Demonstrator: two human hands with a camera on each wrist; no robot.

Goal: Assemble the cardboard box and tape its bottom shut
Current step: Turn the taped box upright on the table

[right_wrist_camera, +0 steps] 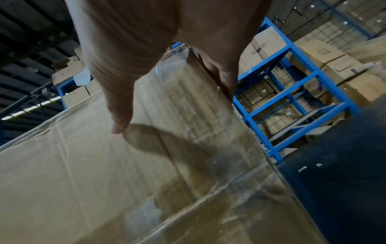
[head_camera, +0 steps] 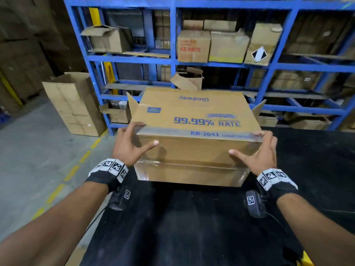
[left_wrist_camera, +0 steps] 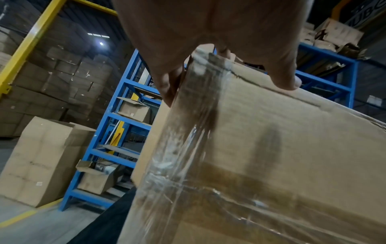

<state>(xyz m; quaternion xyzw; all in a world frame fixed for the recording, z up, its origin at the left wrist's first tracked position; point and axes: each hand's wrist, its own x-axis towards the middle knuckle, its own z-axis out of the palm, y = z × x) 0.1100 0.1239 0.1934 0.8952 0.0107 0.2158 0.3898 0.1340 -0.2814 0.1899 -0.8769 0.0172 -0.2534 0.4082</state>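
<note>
A brown cardboard box (head_camera: 196, 112) printed "99.99% RATE" lies on its side on the black table (head_camera: 192, 227). Its closed end faces me, with clear tape (head_camera: 192, 167) across the seam and over the edges. The flaps at its far end stand open. My left hand (head_camera: 143, 136) grips the near upper left corner, fingers over the top edge and thumb on the near face. My right hand (head_camera: 246, 143) grips the near upper right corner the same way. The left wrist view shows the left hand (left_wrist_camera: 188, 33) on the taped corner (left_wrist_camera: 188, 140). The right wrist view shows the right hand (right_wrist_camera: 146, 49) on the box (right_wrist_camera: 83, 165).
A blue steel rack (head_camera: 172, 60) loaded with cartons stands right behind the table. A tall open carton (head_camera: 76, 104) stands on the concrete floor to the left, near a dashed yellow line (head_camera: 84, 156). Stacked cartons fill the far left.
</note>
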